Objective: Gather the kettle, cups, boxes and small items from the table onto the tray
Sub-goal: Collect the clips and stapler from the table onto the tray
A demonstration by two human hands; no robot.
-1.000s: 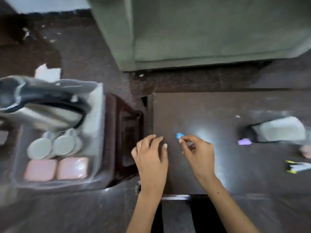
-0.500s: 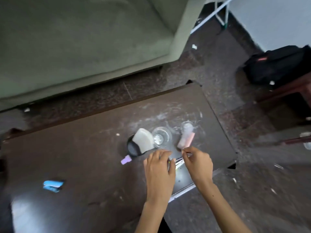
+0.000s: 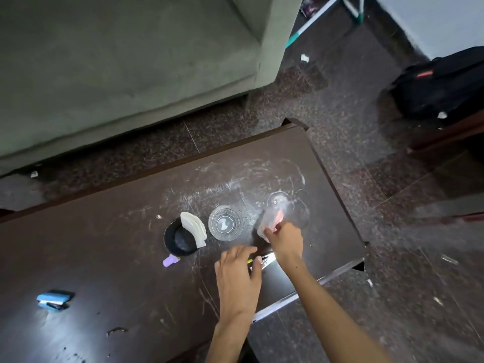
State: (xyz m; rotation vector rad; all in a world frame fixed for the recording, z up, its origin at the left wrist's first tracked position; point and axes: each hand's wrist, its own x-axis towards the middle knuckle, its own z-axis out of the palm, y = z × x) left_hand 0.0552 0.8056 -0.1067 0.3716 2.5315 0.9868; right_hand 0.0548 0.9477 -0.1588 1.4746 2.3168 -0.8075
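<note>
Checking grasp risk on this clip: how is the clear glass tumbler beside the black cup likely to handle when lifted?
The glass tumbler looks rigid and breakable, so probably fragile if knocked. Its smooth clear wall may be slippery to pinch. Standing upright on the table with a wide base, it seems unlikely to tip or roll.

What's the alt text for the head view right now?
Right hand grips a lying clear bottle on a dark table while the left hand reaches for pens; a glass, black cup and blue stapler remain.
</note>
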